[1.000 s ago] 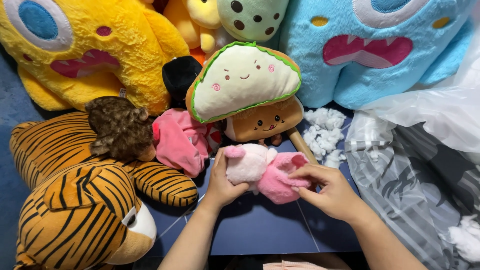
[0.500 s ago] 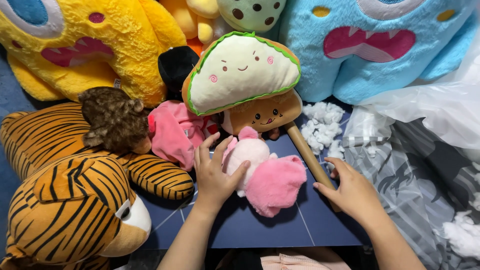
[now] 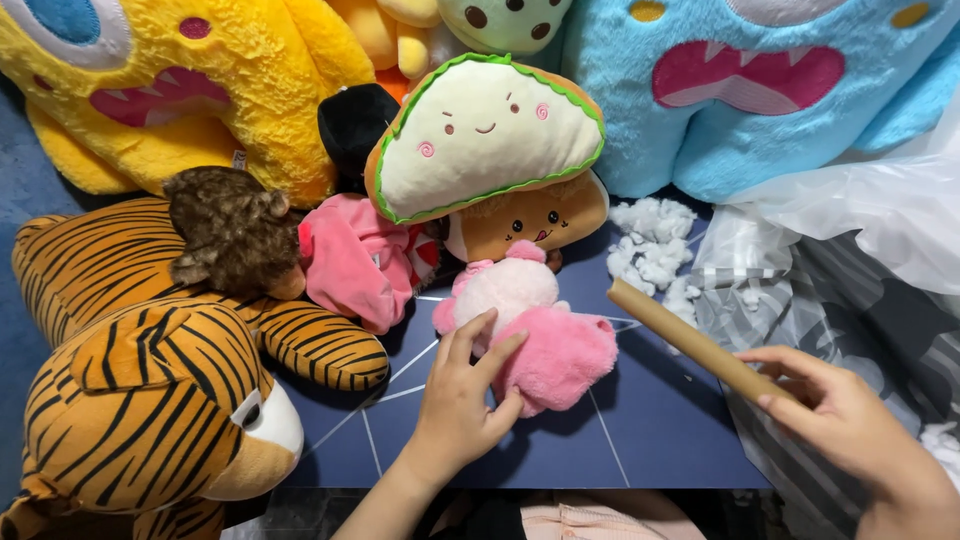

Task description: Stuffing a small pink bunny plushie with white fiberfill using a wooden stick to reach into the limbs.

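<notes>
Blue mat (image 3: 650, 420), crowded plushies; left hand (image 3: 462, 400) open on pink plush (image 3: 540, 335), right hand (image 3: 850, 420) gripping cardboard tube (image 3: 690, 340).

Left hand (image 3: 462, 410) presses pink plush (image 3: 545, 330); right hand (image 3: 850, 425) seemingly grips cardboard tube (image 3: 690, 340).

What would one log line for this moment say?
left hand: resting on pink plush toy | right hand: gripping brown stick | surface: dark blue mat | nearby: white stuffing

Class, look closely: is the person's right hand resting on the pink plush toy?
No. The right hand holds a brown cardboard tube; only the left hand touches the pink plush toy.
</notes>
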